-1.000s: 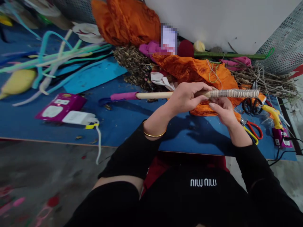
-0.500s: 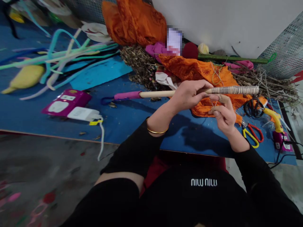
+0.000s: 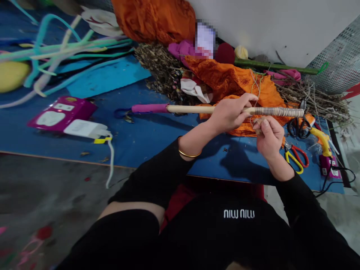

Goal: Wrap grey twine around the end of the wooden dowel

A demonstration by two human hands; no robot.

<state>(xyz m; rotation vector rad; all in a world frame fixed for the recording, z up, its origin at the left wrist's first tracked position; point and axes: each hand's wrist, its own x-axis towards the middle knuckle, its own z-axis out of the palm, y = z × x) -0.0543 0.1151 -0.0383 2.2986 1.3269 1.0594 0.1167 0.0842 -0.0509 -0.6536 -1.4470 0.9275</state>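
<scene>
A pale wooden stick (image 3: 191,109) lies level across my view above the table. Its right end is wound with grey and cream cord (image 3: 281,111), and a pink sleeve (image 3: 150,108) covers the left end, where a dark blue loop (image 3: 120,113) hangs. My left hand (image 3: 227,112) is closed around the stick just left of the winding. Below the wound part, my right hand (image 3: 270,137) is closed, thumb and fingers pinching a thin string that runs up toward the stick. The string is partly hidden by the fingers.
Orange cloth (image 3: 236,80) and dried twigs (image 3: 317,98) lie behind the stick. To the right are scissors (image 3: 300,155), black-handled pliers (image 3: 298,126) and a yellow glue gun (image 3: 323,140). A purple power strip (image 3: 84,108) and long balloons (image 3: 56,52) sit at left.
My right hand has drawn its fingers together into a tighter pinch and turned. The stick's wound end has dipped slightly. The whole view has shifted a little.
</scene>
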